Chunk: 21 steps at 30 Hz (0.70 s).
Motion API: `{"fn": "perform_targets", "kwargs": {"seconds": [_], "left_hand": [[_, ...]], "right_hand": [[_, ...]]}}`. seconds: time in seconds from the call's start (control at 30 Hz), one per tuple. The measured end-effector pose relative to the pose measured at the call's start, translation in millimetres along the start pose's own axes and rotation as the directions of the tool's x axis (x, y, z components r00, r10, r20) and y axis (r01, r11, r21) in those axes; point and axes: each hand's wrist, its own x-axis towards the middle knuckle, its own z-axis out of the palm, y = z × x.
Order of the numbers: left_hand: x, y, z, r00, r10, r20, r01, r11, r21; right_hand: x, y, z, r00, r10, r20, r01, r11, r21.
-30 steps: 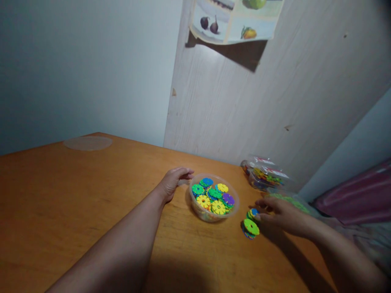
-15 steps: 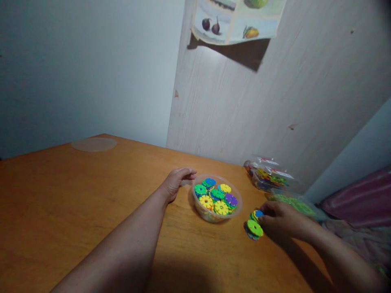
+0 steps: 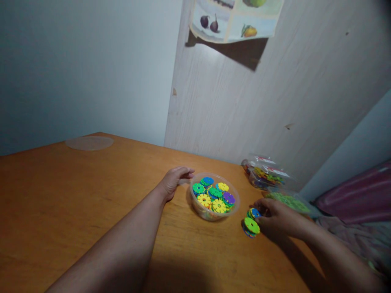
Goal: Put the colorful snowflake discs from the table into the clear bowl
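A clear round plastic bowl (image 3: 205,214) on the table is filled with stacked flower-shaped notched discs (image 3: 219,206) in yellow, green, blue and purple. At the bowl's left side my left hand (image 3: 176,181) rests with its fingers stretched towards the rim; whether they touch it I cannot tell. To the right of the bowl, my right hand (image 3: 271,213) has its fingers closed round a small stack of notched discs (image 3: 253,213) topped by a blue one. Just in front of that stack stands another stack, with a lime-green disc (image 3: 251,225) on top.
A round translucent lid (image 3: 90,143) lies at the table's far left corner. Clear boxes (image 3: 269,177) of colourful pieces stand against the wall at back right, near a container of light-green pieces (image 3: 288,200). A fruit picture (image 3: 235,24) hangs above the wooden table (image 3: 91,195).
The view has shifted slightly, moving everything a little left. Both hands keep nearly the same places relative to the bowl and the stacks.
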Motion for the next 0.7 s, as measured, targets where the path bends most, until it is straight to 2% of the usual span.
{"fn": "perform_targets", "kwargs": {"seconds": [0.4, 0.7], "left_hand": [[-2.0, 3.1, 2.3, 1.000, -0.003, -0.002, 0.003, 1.000, 0.010], [0.1, 0.5, 0.6, 1.000, 0.005, -0.003, -0.005, 1.000, 0.000]], "right_hand": [[3.2, 11.4, 7.1, 0.999, 0.031, -0.018, -0.030, 0.996, 0.090], [1.8, 9.8, 3.8, 1.000, 0.003, 0.008, -0.004, 0.997, 0.082]]}}
